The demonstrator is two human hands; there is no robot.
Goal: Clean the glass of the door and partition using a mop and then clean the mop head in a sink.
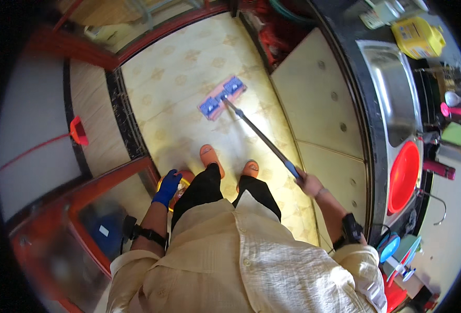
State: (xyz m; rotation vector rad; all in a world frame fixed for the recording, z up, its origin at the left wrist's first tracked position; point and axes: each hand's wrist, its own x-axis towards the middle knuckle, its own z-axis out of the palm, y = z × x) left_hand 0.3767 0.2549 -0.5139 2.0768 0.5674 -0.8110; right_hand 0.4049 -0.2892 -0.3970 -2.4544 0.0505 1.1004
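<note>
My right hand (pixel 309 184), bare, is closed around the blue grip of a flat mop's pole (pixel 265 139). The pole slants forward and left to the mop head (pixel 222 98), a blue plate over a pink pad, lying on the patterned tile floor (pixel 168 105). A blue glove covers my left hand (pixel 170 187), which hangs at my left side with its fingers slightly apart and nothing visible in it. Beneath that hand is a yellow-rimmed bin (pixel 185 178) with some contents, partly hidden by my leg; whether the hand touches its rim is unclear.
Cream cabinet doors (pixel 318 94) line the right, below a dark counter with a steel sink (pixel 391 86), red basin (pixel 403 178) and yellow jug (pixel 418 38). A red-framed glass door (pixel 113 203) stands at left. A red long-handled dustpan (pixel 78 131) is near the left wall.
</note>
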